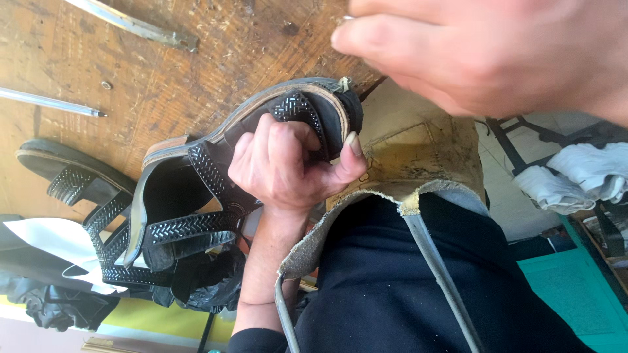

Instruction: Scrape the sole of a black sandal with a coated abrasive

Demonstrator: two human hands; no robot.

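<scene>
Sandal work fills our head view, which is turned sideways. Our left hand (288, 163) is closed around the toe end of a black leather sandal with woven, braided straps and a tan-edged sole (216, 176), fingers curled over the front strap and the thumb pressed against the sole's rim. The sandal lies on its side against the edge of the worn, scratched wooden surface (163, 72), its heel end and ankle straps running away from the left hand toward the bottom left of the view.

Our right hand (484, 52) hangs just above the sandal's toe, blurred and very near the camera; its fingers are drawn together, but we cannot tell whether they pinch anything. It is apart from the left hand, with the sandal's toe between them.

Beyond the held sandal, farther from the left hand, a second black sandal of the same woven pattern (72, 180) lies on the surface. A thin metal rod with a pointed tip (52, 103) rests well beyond the left hand's knuckles, and a flat metal tool (134, 25) lies near the frame's top edge. Under the left wrist sits a stained, tan leather apron (405, 157) over dark clothing. Near the right hand's wrist side, white cloth bundles (575, 176) rest on a dark frame.
</scene>
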